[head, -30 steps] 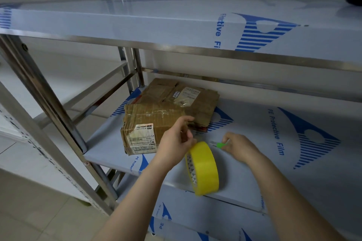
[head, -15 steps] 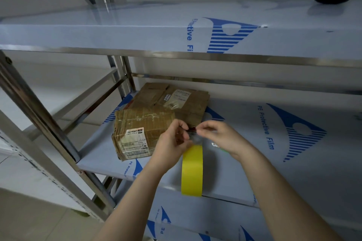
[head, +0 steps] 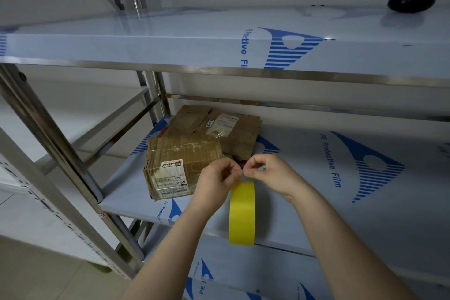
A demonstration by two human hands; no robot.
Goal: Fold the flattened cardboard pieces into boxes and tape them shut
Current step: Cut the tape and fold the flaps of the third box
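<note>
Fingertips (head: 247,171) of your right hand (head: 270,174) are pressed together, thumb against forefinger, in a tight pinch just above the top of the glossy yellow roll of tape (head: 241,212). Whether the tape's loose end sits between them cannot be told. Its other fingers curl in toward the palm. Your left hand (head: 218,181) meets it fingertip to fingertip, its fingers curled over the roll's upper rim and gripping it. The roll hangs edge-on, a smooth flat band in front of the lip of the middle shelf (head: 316,190). Just beyond your left hand stands the folded brown corrugated cardboard box (head: 180,165), creased and ribbed, skinned with shiny clear tape and bearing a white printed label on its near face. Just behind it lies the low stack of flattened brown cardboard pieces (head: 233,129), also carrying white labels. Both rest on the shelf's pale blue protective film, printed with dark blue striped wedge shapes. Polished steel posts (head: 48,134) rise at the left, and at the far right of the upper shelf (head: 146,39) sits a rounded glossy black object (head: 411,1).
</note>
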